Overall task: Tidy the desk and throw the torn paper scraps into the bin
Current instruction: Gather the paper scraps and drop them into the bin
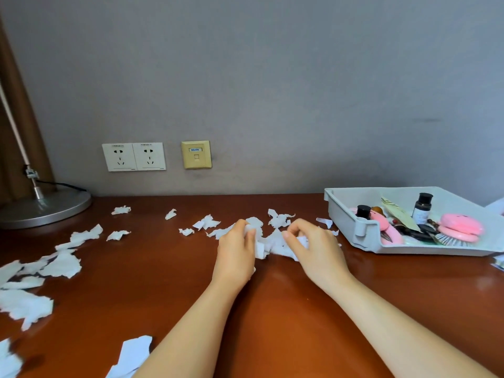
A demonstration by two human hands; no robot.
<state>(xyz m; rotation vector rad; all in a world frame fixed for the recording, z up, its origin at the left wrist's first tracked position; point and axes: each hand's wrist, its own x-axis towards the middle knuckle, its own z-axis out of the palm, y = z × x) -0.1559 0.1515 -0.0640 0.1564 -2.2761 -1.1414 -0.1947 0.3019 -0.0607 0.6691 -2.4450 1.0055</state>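
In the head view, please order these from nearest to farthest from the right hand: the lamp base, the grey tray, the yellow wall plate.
From the right hand, which pinches paper scraps:
1. grey tray, close on its right.
2. yellow wall plate, behind it and to the left.
3. lamp base, at the far left.

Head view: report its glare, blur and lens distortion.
In the head view, light is soft and even; a pale sheen lies on the desk beside the right hand; paper scraps at the lower-left corner are blurred; the wide-angle lens slants the lamp pole.
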